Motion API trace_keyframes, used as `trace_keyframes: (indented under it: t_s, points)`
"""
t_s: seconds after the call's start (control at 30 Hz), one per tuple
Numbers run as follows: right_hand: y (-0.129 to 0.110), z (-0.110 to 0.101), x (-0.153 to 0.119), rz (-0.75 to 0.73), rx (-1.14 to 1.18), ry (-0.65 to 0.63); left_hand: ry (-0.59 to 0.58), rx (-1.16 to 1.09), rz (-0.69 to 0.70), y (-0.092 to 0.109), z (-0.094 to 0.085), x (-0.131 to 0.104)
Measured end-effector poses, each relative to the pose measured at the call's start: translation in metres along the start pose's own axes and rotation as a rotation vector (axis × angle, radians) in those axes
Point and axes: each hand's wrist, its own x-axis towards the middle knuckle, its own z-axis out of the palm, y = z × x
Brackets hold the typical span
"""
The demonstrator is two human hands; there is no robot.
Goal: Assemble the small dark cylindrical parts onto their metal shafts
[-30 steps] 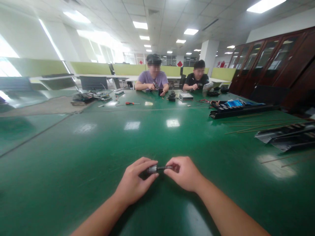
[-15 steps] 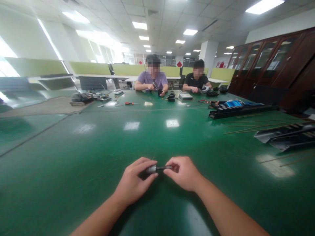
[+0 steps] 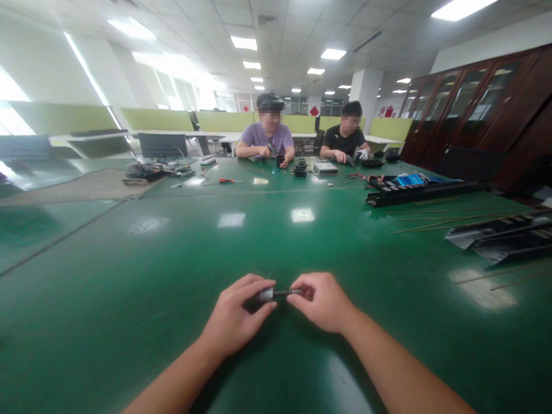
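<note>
Silver cylinder (image 3: 266,294) sits between the thumb and fingers of your left hand (image 3: 233,316), and a dark shaft (image 3: 282,292) runs from it to your right hand (image 3: 325,302), which pinches the far end in a narrow grip. You have one cylinder and one shaft over the green table (image 3: 172,253); two people sit across. Compared with a second ago, your hold looks the same, but the black-shirted person (image 3: 344,140) has lowered a dark tool (image 3: 349,161).
</note>
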Motion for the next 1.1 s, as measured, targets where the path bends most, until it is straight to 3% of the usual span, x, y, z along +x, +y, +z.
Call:
trace_keyframes:
  t_s: [1.1]
  points:
    - [0.0041,-0.001,0.0005,-0.019,-0.002,0.021,-0.01,-0.012,-0.017,-0.0038,-0.0014,-0.0008]
